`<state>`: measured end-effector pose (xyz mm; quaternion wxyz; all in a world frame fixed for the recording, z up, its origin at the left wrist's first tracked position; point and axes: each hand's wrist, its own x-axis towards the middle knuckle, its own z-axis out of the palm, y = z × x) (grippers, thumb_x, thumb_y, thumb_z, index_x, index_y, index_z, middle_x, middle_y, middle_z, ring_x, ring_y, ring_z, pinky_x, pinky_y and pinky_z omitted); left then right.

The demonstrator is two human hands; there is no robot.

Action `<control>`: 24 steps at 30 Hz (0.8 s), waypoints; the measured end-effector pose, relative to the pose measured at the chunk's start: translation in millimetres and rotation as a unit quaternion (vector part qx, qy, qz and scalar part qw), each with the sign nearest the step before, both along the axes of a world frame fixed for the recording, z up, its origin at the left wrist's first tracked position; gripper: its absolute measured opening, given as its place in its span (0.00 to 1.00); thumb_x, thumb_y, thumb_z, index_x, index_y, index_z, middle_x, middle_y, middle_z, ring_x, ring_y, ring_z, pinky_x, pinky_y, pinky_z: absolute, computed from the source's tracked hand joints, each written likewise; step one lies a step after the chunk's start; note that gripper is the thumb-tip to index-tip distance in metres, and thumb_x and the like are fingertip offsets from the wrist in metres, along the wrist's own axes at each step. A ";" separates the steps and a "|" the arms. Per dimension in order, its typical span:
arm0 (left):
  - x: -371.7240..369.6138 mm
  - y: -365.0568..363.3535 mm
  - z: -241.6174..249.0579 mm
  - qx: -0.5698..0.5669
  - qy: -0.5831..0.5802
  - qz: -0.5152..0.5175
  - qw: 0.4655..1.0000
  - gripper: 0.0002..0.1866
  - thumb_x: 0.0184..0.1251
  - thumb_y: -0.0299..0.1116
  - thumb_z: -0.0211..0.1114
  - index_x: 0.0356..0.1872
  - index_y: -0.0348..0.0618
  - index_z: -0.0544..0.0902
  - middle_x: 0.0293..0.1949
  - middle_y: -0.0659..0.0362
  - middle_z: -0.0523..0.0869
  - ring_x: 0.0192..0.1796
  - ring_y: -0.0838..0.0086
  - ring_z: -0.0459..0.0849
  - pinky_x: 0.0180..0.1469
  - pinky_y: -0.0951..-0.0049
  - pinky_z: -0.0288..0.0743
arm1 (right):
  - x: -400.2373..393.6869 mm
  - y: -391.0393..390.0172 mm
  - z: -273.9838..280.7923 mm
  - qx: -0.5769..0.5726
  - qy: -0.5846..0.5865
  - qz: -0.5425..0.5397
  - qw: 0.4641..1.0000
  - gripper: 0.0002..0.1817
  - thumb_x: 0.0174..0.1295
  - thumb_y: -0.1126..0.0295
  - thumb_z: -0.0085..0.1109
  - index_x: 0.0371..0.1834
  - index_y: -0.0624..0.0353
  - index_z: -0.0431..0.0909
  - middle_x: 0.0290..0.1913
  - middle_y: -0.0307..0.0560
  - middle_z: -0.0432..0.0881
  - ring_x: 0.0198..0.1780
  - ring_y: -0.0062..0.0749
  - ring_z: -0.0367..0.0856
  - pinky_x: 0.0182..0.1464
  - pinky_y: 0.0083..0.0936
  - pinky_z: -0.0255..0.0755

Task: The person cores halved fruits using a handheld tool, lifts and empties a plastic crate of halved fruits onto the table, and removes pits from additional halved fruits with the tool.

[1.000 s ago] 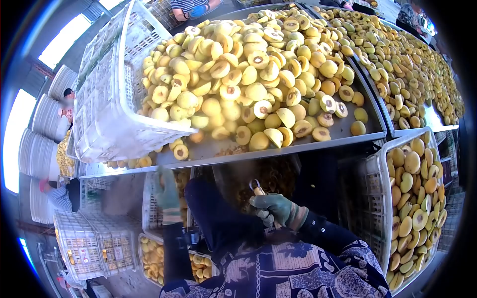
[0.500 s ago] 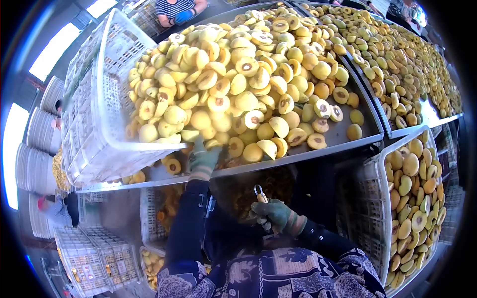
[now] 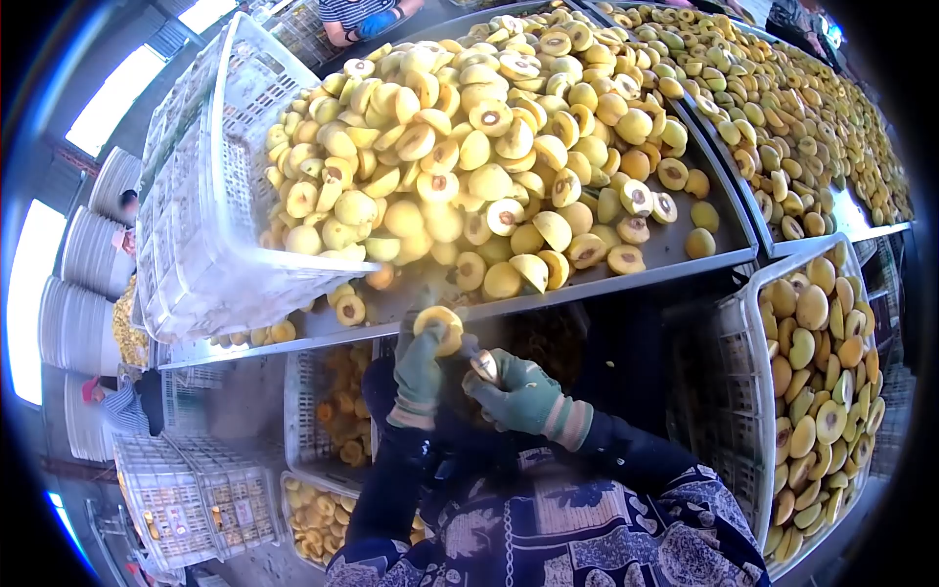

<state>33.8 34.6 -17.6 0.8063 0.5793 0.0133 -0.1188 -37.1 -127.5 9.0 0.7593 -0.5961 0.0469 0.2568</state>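
Both my hands wear green work gloves with striped cuffs. In my left hand (image 3: 419,374) is a yellow peach half (image 3: 449,329), its cut face turned towards my right hand. My right hand (image 3: 528,393) is closed around the pale handle of a pitting tool (image 3: 484,366), whose metal end is close to the peach half; blur hides whether they touch. Just beyond my hands, a big heap of halved peaches (image 3: 421,147) covers the metal table (image 3: 675,276), many with brown pit centres showing.
A tilted white plastic crate (image 3: 186,249) rests on the table at left. Another crate (image 3: 758,391) full of peach halves stands at right. Below left are more crates (image 3: 298,430) with fruit. A person with a blue glove (image 3: 376,24) is across the table.
My left hand has come back from the heap with a peach half. My right hand has moved up and left, bringing the pitting tool near it.
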 end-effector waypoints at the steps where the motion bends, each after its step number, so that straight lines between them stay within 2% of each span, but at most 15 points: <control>1: -10.7 -9.8 6.8 -0.020 0.007 0.007 1.000 0.24 0.68 0.38 0.54 0.62 0.38 0.70 0.50 0.43 0.81 0.41 0.56 0.85 0.45 0.60 0.82 | -1.9 1.9 -8.9 -0.063 -0.086 -0.030 0.994 0.11 0.65 0.64 0.59 0.45 0.56 0.74 0.30 0.41 0.80 0.31 0.26 0.80 0.35 0.23 0.74; 3: -26.0 -22.3 12.7 -0.060 0.020 0.019 0.998 0.24 0.69 0.38 0.54 0.63 0.38 0.70 0.52 0.43 0.80 0.44 0.57 0.84 0.50 0.59 0.80 | -7.0 4.8 -22.7 -0.186 -0.256 -0.087 0.945 0.12 0.63 0.68 0.61 0.46 0.60 0.73 0.26 0.44 0.79 0.24 0.29 0.79 0.29 0.27 0.74; 4: -29.7 -22.2 3.6 -0.084 0.010 0.013 0.996 0.25 0.71 0.41 0.53 0.64 0.37 0.69 0.54 0.45 0.79 0.49 0.58 0.82 0.55 0.61 0.78 | -8.7 3.7 -25.4 -0.198 -0.269 -0.099 0.937 0.13 0.62 0.68 0.61 0.46 0.60 0.73 0.27 0.47 0.80 0.26 0.33 0.80 0.31 0.30 0.75; 6: -36.7 -27.3 4.6 -0.089 0.003 0.006 0.996 0.26 0.72 0.43 0.53 0.64 0.36 0.69 0.55 0.46 0.78 0.53 0.59 0.80 0.57 0.62 0.76 | -12.0 0.1 -25.2 -0.220 -0.295 -0.120 0.922 0.14 0.60 0.70 0.61 0.48 0.61 0.73 0.30 0.51 0.81 0.30 0.42 0.82 0.35 0.35 0.76; 9: -46.3 -38.5 13.2 -0.056 -0.021 0.021 0.998 0.27 0.74 0.47 0.52 0.63 0.34 0.68 0.58 0.50 0.77 0.56 0.62 0.78 0.60 0.63 0.74 | -19.9 -8.7 -8.6 -0.268 -0.254 -0.067 0.927 0.18 0.64 0.61 0.56 0.53 0.57 0.73 0.38 0.55 0.83 0.38 0.51 0.83 0.43 0.38 0.76; 12: -52.2 -43.3 11.9 -0.044 -0.028 0.039 0.998 0.27 0.74 0.47 0.52 0.63 0.35 0.69 0.57 0.52 0.77 0.54 0.63 0.79 0.57 0.63 0.76 | -23.0 -4.3 -21.3 -0.289 -0.285 -0.105 0.908 0.17 0.57 0.68 0.63 0.48 0.60 0.73 0.35 0.60 0.82 0.38 0.54 0.83 0.39 0.39 0.76; 15: -56.3 -48.2 10.1 -0.038 -0.025 0.063 0.997 0.25 0.74 0.47 0.51 0.61 0.36 0.71 0.55 0.53 0.79 0.51 0.64 0.81 0.53 0.62 0.79 | -23.4 -8.3 -20.8 -0.326 -0.211 -0.023 0.921 0.20 0.58 0.62 0.61 0.51 0.59 0.73 0.38 0.59 0.83 0.39 0.55 0.82 0.43 0.42 0.75; 18: -55.0 -44.5 -1.3 -0.015 -0.033 0.075 0.997 0.23 0.74 0.46 0.52 0.58 0.36 0.73 0.52 0.54 0.80 0.47 0.65 0.82 0.49 0.62 0.81 | -23.4 -10.2 -13.2 -0.338 -0.187 0.023 0.922 0.20 0.57 0.63 0.62 0.51 0.60 0.73 0.38 0.60 0.83 0.40 0.56 0.82 0.43 0.43 0.75; 21: -55.6 -42.4 -3.3 -0.014 -0.035 0.095 0.995 0.21 0.74 0.43 0.53 0.56 0.36 0.75 0.51 0.53 0.82 0.46 0.66 0.82 0.46 0.63 0.83 | -23.3 -9.8 -20.8 -0.304 -0.191 0.038 0.932 0.20 0.57 0.64 0.61 0.51 0.60 0.73 0.38 0.61 0.83 0.41 0.57 0.82 0.45 0.43 0.74; 24: -57.1 -41.4 -2.7 -0.010 -0.024 0.109 0.994 0.19 0.74 0.41 0.54 0.55 0.36 0.76 0.50 0.52 0.82 0.46 0.67 0.82 0.44 0.64 0.84 | -20.7 -11.7 -11.7 -0.336 -0.157 0.083 0.925 0.19 0.58 0.64 0.60 0.51 0.60 0.73 0.40 0.61 0.82 0.43 0.58 0.81 0.47 0.44 0.74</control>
